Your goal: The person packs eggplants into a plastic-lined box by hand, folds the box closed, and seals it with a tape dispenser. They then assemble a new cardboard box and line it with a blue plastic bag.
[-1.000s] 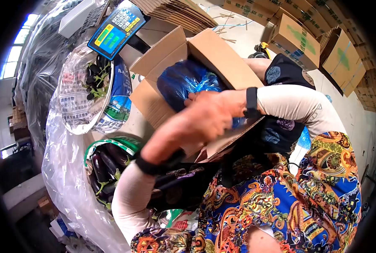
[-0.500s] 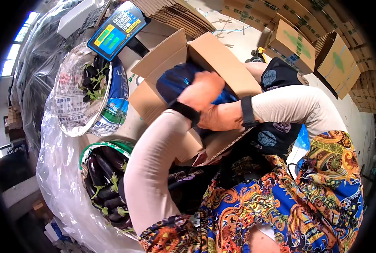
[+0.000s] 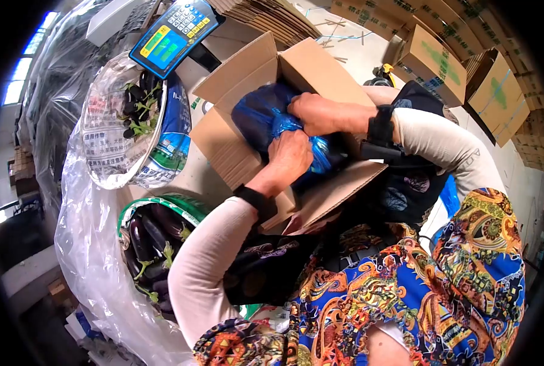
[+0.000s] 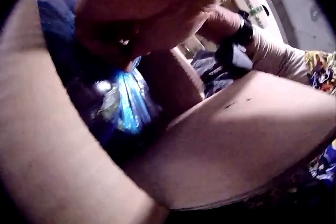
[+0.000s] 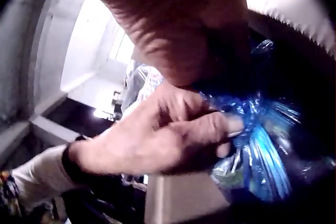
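A blue plastic bag [image 3: 256,113] sits inside an open cardboard box [image 3: 223,143], its top twisted into a gathered neck. My left hand [image 3: 290,155] pinches the gathered plastic on the near side. On the far right side of the neck, my right hand [image 3: 330,114] grips more of it with curled fingers. The right wrist view has the left thumb and fingers on the bunched plastic [image 5: 254,116], with pleats spreading below it. Seen from the left wrist, shiny pleats [image 4: 131,100] hang under the left hand [image 4: 152,8], whose fingertips are in shadow.
Left of the box stand a white woven sack [image 3: 104,143] and a green-rimmed sack [image 3: 192,210], both holding dark eggplants [image 3: 153,235]. A blue scale display [image 3: 174,39] rises behind them. Flattened cardboard [image 3: 266,18] lies at the back, with cartons [image 3: 433,64] at right.
My hands, crossed over the bag half a second ago, have come apart to either side of its neck. The left has drawn back toward the box's near left side.
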A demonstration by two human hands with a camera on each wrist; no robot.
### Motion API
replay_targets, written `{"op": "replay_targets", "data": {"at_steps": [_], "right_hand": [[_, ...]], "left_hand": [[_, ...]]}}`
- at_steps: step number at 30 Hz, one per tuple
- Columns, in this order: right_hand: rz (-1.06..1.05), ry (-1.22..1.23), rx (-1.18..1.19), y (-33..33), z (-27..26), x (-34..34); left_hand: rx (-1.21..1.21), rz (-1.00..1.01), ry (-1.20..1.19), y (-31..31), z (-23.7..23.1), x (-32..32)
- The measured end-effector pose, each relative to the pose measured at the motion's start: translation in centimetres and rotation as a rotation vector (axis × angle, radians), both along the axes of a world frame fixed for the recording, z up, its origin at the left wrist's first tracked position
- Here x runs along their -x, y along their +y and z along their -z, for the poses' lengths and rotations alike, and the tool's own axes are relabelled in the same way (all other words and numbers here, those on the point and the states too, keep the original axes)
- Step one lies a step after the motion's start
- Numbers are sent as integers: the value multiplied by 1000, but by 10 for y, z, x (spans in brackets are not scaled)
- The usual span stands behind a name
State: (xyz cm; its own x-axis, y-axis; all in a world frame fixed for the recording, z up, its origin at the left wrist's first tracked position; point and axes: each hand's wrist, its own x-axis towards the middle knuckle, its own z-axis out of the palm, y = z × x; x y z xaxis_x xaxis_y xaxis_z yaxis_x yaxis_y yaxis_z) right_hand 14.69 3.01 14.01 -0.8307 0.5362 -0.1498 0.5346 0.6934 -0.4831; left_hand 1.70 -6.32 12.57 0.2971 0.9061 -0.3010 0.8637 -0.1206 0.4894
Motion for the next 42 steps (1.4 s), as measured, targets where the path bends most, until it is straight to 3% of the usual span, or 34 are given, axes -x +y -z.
{"op": "replay_targets", "data": {"at_steps": [2,3,6,7,10,11,12,13,14,15,16,17,18,20,22,24,27,29,30,32,34,37,40,42], "right_hand": [[76,124,226,4,-6,1],[-30,204,370,5,-3,1],[-185,165,369,-1,12,-6],[-274,230,42,-5,24,-10],[-488,136,-276,-20,15,-4],[-582,76,-378,-25,14,-3],[-591,25,-397,-30,9,-4],[-597,-29,-417,-34,1,-7],[-603,-83,-437,-36,-5,-9],[-617,12,-401,-36,-9,-11],[-612,-2,-383,-37,-8,-13],[-606,-16,-365,-37,-7,-14],[-602,-28,-346,-39,-9,-13],[-581,-151,-242,-39,-15,-9],[-536,-193,-227,-39,-17,-5],[-552,-63,-392,-36,-10,-3],[-572,37,-628,-45,11,5],[-514,43,-593,-51,5,4],[-482,42,-576,-52,5,5],[-494,59,-693,-48,9,2],[-409,149,-846,-40,28,9],[-432,-110,-568,-40,26,15],[-534,-332,-68,-32,-13,15],[-487,-261,112,-40,-45,4]], "left_hand": [[-52,-27,-3,-4,3,-10],[10,74,63,-8,-1,-15],[-279,229,-95,-36,6,-18],[-306,334,-24,-42,8,-15],[333,581,-84,-25,-25,5],[364,612,35,-13,-50,9],[222,582,134,-8,-49,21],[-118,684,130,-4,-45,41],[-100,279,-33,4,-62,56],[-162,325,5,22,-76,69],[-708,514,742,22,-87,74],[-527,2,-1,41,-98,83],[-912,-14,-28,52,-106,82],[-1071,-62,241,69,-109,84],[-590,-93,298,83,-82,96],[-508,-156,306,79,-82,80],[-506,-156,120,62,-88,70],[-602,-120,-127,52,-81,70],[-543,-131,-88,47,-81,66],[-616,129,5,45,-19,76],[-607,100,65,30,-1,68],[-501,44,45,33,15,67],[-547,38,184,20,13,56],[-627,70,270,7,15,51]]}}
